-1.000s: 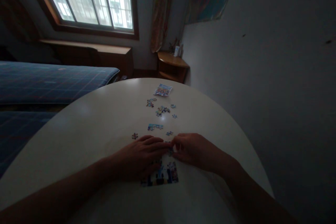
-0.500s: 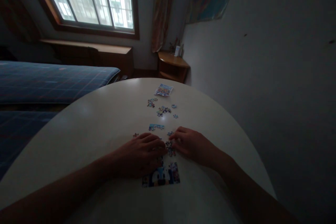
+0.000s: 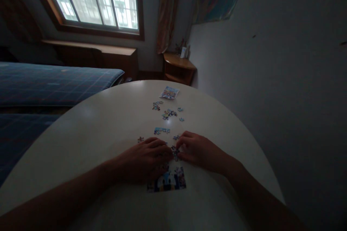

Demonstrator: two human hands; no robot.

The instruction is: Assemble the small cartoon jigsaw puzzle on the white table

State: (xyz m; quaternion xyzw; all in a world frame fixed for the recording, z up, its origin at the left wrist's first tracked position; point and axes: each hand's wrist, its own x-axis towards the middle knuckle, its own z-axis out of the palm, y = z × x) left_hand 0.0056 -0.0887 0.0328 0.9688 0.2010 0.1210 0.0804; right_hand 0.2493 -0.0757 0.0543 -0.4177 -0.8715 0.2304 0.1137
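In the head view, my left hand (image 3: 148,158) rests low on the table with its fingers bent down onto some jigsaw pieces, which it partly covers. Facing it from the right, my right hand (image 3: 196,148) has thumb and forefinger curled at the edge of a small cluster of jigsaw pieces (image 3: 175,152). The fingertips of both hands meet around this cluster. Just below my left hand lies a joined puzzle section (image 3: 168,183) with a blue and white cartoon face. A loose piece (image 3: 176,137) is beside my right fingertips, and another piece (image 3: 140,139) lies beyond my left knuckles.
Farther up the round white table (image 3: 114,119) are a joined strip (image 3: 162,130), a pile of loose pieces (image 3: 169,114), a smaller group (image 3: 156,106) and a printed packet (image 3: 170,92). A blue plaid mattress (image 3: 54,83) stands at the left, a wall (image 3: 284,79) at the right.
My right fingertips have shifted slightly at the cluster, and my left fingers have edged a little to the right. The other pieces lie as before.
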